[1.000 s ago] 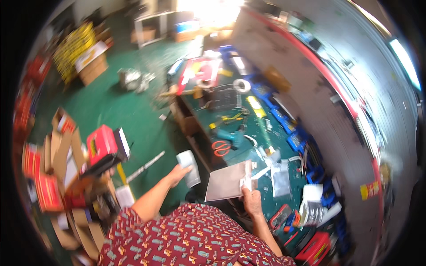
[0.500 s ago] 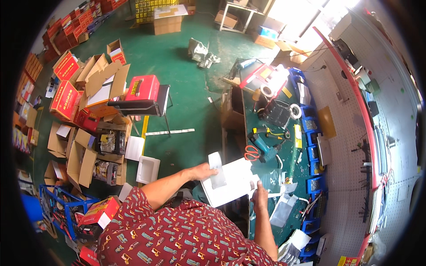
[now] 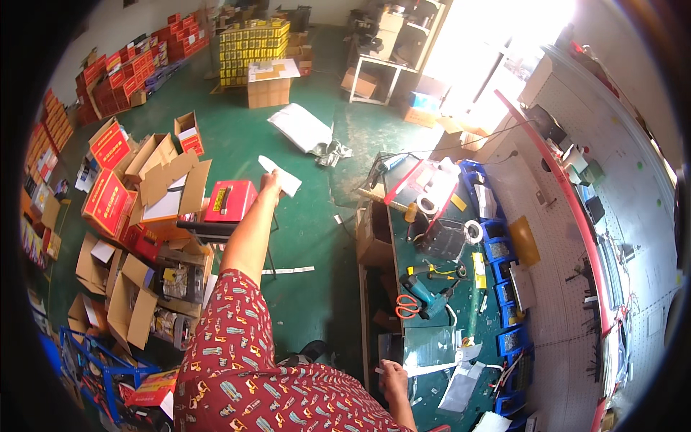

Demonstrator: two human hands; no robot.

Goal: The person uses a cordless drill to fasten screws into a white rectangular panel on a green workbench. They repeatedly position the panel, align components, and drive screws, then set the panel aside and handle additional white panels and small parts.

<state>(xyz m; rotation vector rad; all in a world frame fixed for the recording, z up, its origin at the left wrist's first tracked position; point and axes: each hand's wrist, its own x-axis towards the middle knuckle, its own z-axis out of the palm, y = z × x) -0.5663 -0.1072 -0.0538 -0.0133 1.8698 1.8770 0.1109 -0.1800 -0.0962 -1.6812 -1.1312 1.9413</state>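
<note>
Left grip holds a white piece slanting upper-left to lower-right.

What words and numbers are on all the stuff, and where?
I won't copy wording, but here's where it shows.
Red carton, left: yellow characters.
Yellow label on the red case: too small to read.
Yellow slip on the workbench: too small to read.
White packet in the left hand: none readable.

The maroon shirt is short-sleeved and patterned in several colours.
</note>
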